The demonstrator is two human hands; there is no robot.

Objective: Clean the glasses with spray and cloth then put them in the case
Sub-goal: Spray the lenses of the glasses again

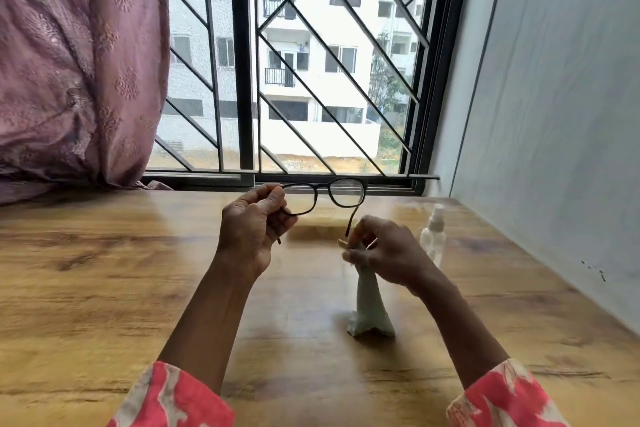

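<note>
One pair of glasses, held above the table, long axis left-right, lenses facing the window, pinched by left hand, one cloth gripped by right hand, one spray bottle upright beside it.

My dark-framed glasses, pale grey-green cloth, clear spray bottle with white cap, coral-and-white patterned sleeves, honey wood-grain table, mauve embroidered curtain.

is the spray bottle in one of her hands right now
No, the spray bottle stands on the table beside the right hand, which holds the cloth.
</note>
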